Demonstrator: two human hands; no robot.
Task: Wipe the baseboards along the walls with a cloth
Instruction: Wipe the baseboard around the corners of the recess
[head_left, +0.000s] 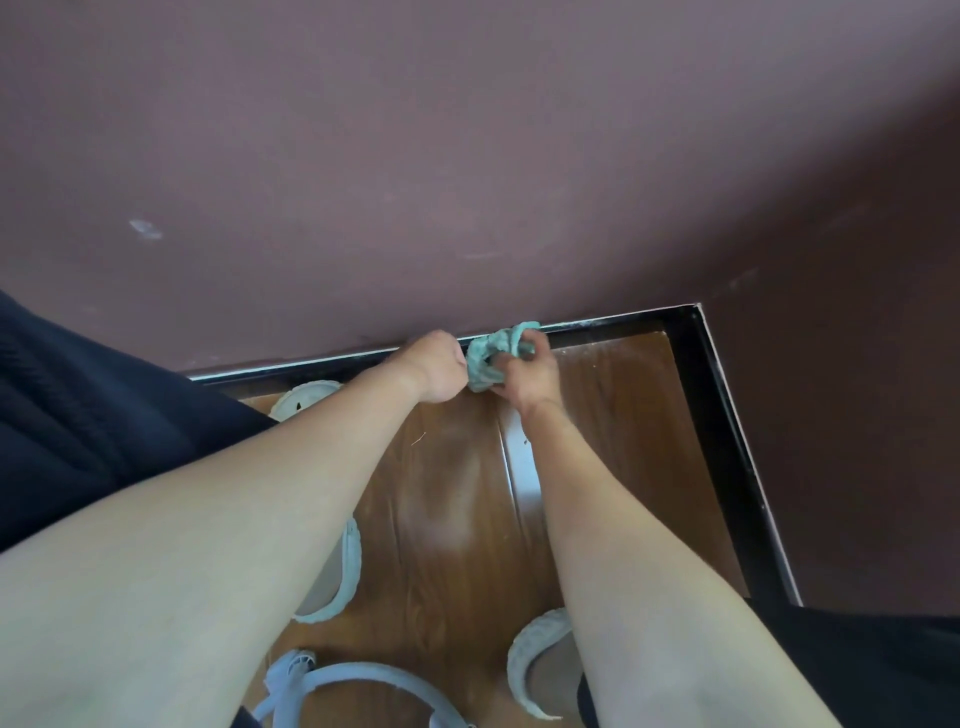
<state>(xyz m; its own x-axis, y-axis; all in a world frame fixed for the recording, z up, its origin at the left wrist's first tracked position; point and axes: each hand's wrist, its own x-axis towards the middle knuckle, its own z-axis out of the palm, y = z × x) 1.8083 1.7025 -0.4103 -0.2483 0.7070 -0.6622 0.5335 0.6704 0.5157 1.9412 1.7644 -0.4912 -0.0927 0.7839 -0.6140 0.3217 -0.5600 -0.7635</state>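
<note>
Nearest us, pale slippers (332, 571) on the wood floor (457, 493). Further out, our right hand (524, 382) has its fingers curled round the bunched teal cloth (491, 353). Our left hand (439, 369) is a fist touching the cloth's left end; we can't tell if it grips. The cloth's long axis runs near-left to far-right, its far tip against the black baseboard (311, 366) and pointing toward the corner, under the maroon wall (467, 156).
</note>
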